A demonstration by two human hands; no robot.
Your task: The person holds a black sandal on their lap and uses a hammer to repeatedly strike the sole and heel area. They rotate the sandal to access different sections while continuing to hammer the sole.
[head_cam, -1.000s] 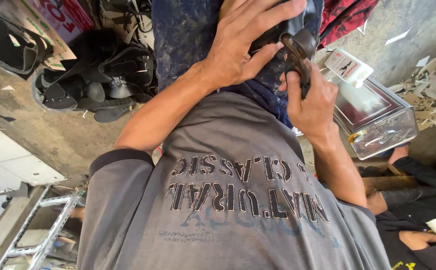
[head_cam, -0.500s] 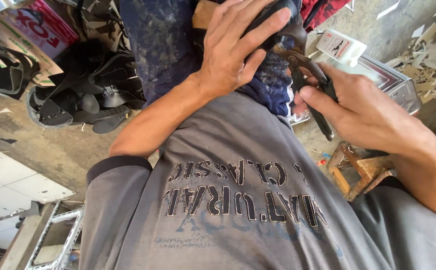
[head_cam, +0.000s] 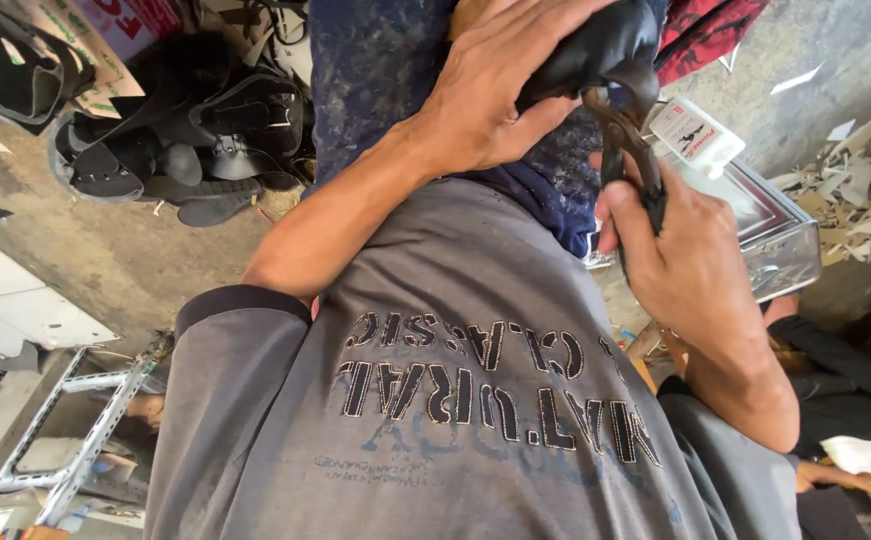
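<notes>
1. Down at the bottom, a grey shirt (head_cam: 456,400) filled most of the view, with a dark blue cloth (head_cam: 376,70) over the lap above it.
2. Left of the lap, a heap of black shoe parts (head_cam: 186,140) lay on the bare floor (head_cam: 76,250); whether it sat in any container could not be told.
3. To the right, a metal box (head_cam: 776,240) stood on the floor, its framed top shut, so its contents did not show. A small white carton (head_cam: 698,135) lay at its upper left corner.
4. Pale paper scraps (head_cam: 856,190) were scattered past the box, and a metal rack (head_cam: 66,440) showed at the lower left.
5. The left hand (head_cam: 496,90) reached up from a bent elbow, palm down, fingers spread and curled over a black shoe (head_cam: 596,45) at the top of the lap, pressing it in place.
6. The right hand (head_cam: 681,260) came in from the right, wrist bent, fingers wrapped tight round the handles of pincers (head_cam: 626,130).
7. The pincers pointed up, their head at the shoe's edge, just beside the left fingers; whether they bit the material could not be told.
</notes>
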